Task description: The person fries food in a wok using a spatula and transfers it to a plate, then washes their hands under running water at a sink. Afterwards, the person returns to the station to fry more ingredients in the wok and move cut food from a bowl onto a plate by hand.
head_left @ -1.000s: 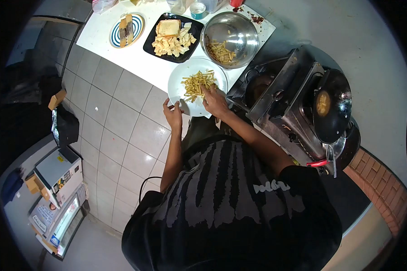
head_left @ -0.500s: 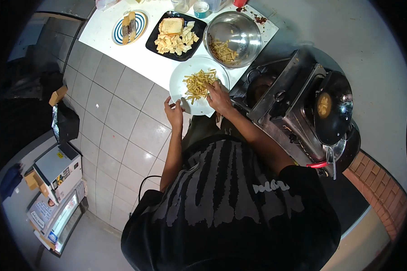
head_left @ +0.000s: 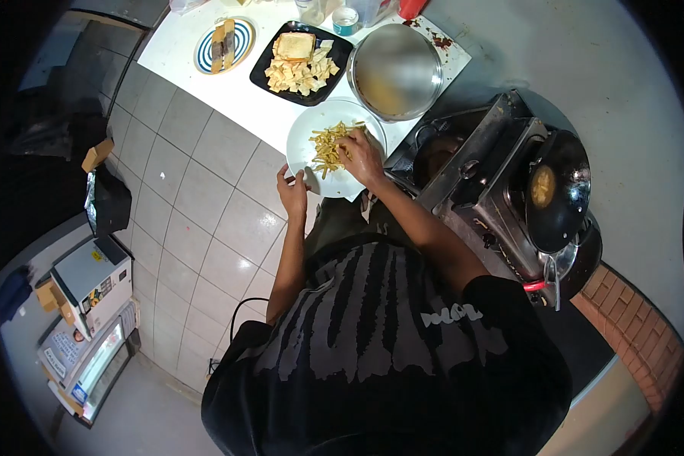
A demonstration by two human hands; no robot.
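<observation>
A white plate (head_left: 305, 114) at the table's front edge bears a pile of French fries (head_left: 324, 149). My left hand (head_left: 292, 190) grips the plate's near left rim, thumb on top. Over the right part of the pile is my right hand (head_left: 360, 157), its fingers bent and closed on some fries; the fingertips are partly hidden. Just behind the plate is a metal bowl (head_left: 431, 45), its inside blurred and yellowish at the bottom. A black square plate (head_left: 272, 47) beside it carries bread slices (head_left: 294, 47) and cut pale pieces (head_left: 302, 76).
A striped plate (head_left: 243, 34) with two long brown pieces sits at the back left of the white table (head_left: 186, 57). To my right, a gas stove (head_left: 494, 209) carries a black wok (head_left: 562, 216) with yellowish food in it. A small tin (head_left: 345, 21) stands at the back.
My right hand has shifted slightly left on the fries, its fingers more bent. The bowl's inside, sharp before with fries showing, now looks hazy. The view has tilted slightly.
</observation>
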